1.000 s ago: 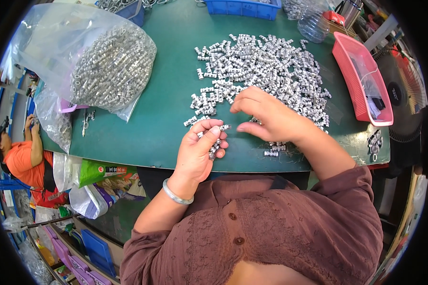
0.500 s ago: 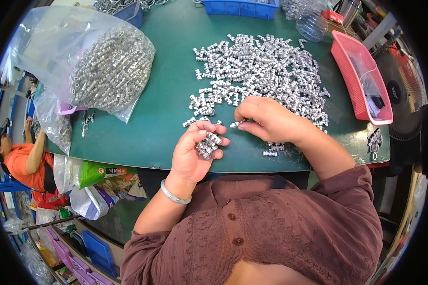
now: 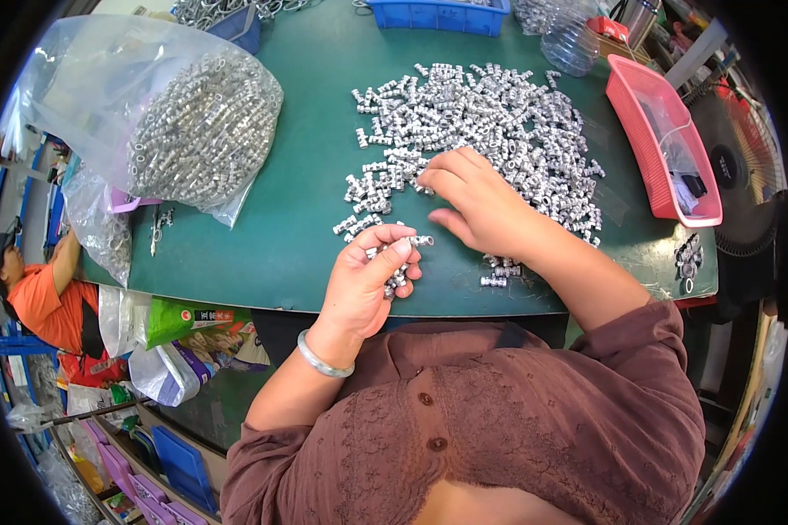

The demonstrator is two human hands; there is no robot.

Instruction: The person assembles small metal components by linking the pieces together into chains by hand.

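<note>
A wide pile of small silver metal ring fittings (image 3: 517, 131) is spread over the green table. My left hand (image 3: 363, 276), with a pale bangle at the wrist, is closed around several of these fittings. One fitting (image 3: 420, 241) sticks out between its thumb and forefinger. My right hand (image 3: 477, 203) reaches over the pile's near left edge, thumb and fingers apart, and nothing shows between them. A few loose fittings (image 3: 495, 282) lie under my right forearm, near the table's front edge.
At the left a clear plastic bag (image 3: 206, 131) bulges with more silver fittings. A pink basket (image 3: 622, 114) stands at the right, a blue bin (image 3: 438, 16) at the back. Small dark rings (image 3: 689, 258) lie by the right corner. A person in orange (image 3: 39, 297) works at far left.
My right hand has let go of a fitting and moved up toward the pile, its fingers opening. My left thumb and forefinger now pinch one fitting above the handful.
</note>
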